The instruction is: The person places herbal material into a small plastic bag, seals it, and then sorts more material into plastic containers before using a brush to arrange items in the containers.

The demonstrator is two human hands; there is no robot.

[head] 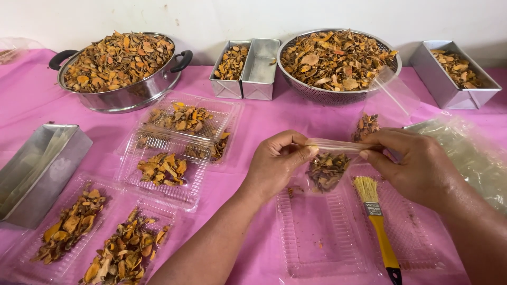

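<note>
My left hand (277,161) and my right hand (414,163) pinch the top edge of a small clear plastic bag (330,166) between them, above the pink table. The bag holds dried orange-brown root slices and hangs over an empty clear plastic tray (322,237). A yellow-handled paintbrush (376,221) lies on that tray just under my right hand. A second small bag of slices (368,125) lies behind my right hand.
Clear trays with dried slices (163,169) sit at left and front left. A steel pot (121,68) and a mesh colander (338,60) full of slices stand at the back. Steel loaf tins (245,68) are at back centre, right (454,71) and left (37,171). Plastic sheets (475,158) lie at right.
</note>
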